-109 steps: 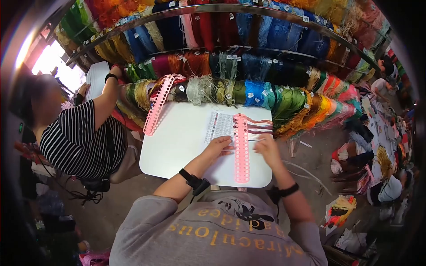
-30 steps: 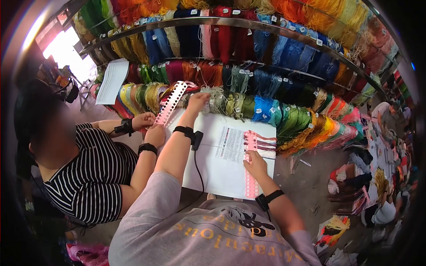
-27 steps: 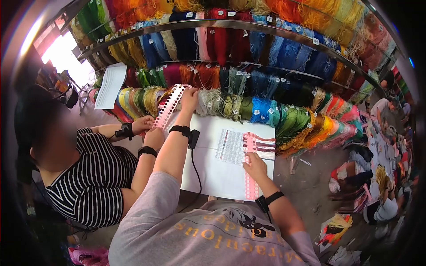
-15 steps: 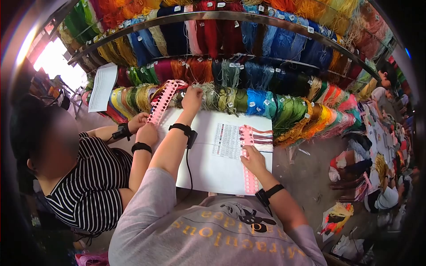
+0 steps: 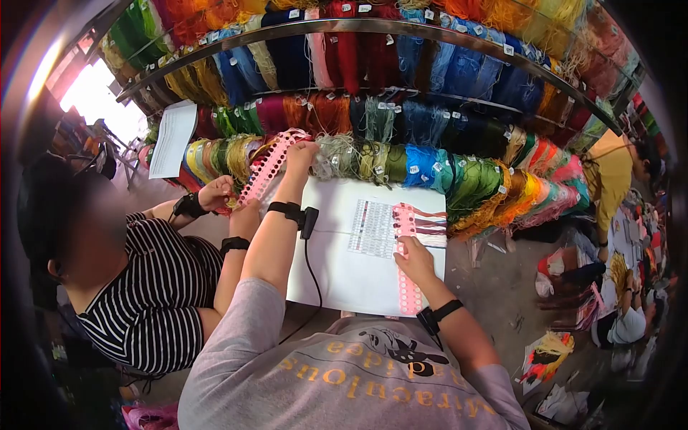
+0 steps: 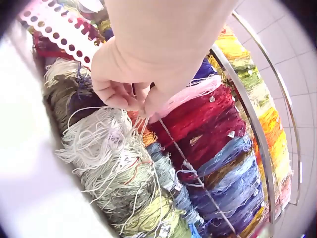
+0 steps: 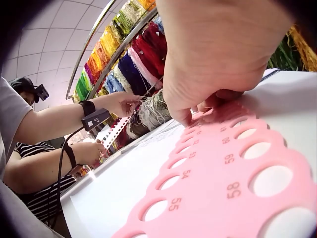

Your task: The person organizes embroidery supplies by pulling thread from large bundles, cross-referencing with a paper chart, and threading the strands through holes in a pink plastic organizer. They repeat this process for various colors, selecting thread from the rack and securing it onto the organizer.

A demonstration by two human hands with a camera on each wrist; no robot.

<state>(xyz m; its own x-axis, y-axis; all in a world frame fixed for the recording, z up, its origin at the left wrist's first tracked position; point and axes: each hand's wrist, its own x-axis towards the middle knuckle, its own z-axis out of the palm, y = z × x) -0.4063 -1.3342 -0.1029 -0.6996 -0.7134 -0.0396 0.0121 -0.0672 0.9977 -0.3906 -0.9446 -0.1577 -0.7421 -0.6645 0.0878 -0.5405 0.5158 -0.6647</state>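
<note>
- At the far edge of the white board (image 5: 337,276), left hand (image 5: 302,153) reaches into the thread skeins (image 5: 358,159) on the rack. Its fingertips pinch one thin strand (image 6: 187,165), and a pale skein (image 6: 106,148) sits just below the pinch.
- On the board's right side, right hand (image 5: 414,259) lies on the pink hole strip (image 5: 409,294). Fingertips press it flat and grip nothing. Wound threads (image 5: 428,222) sit at the strip's far end.
- Colour chart (image 5: 370,228) lies on the board, just left of the strip.
- Off the board's left edge, a second person holds another pink strip (image 5: 266,172).
- Judgement: pinch a single strand only and draw it straight along the skein so loose neighbours don't snag. Right hand should pin the strip down firmly.
</note>
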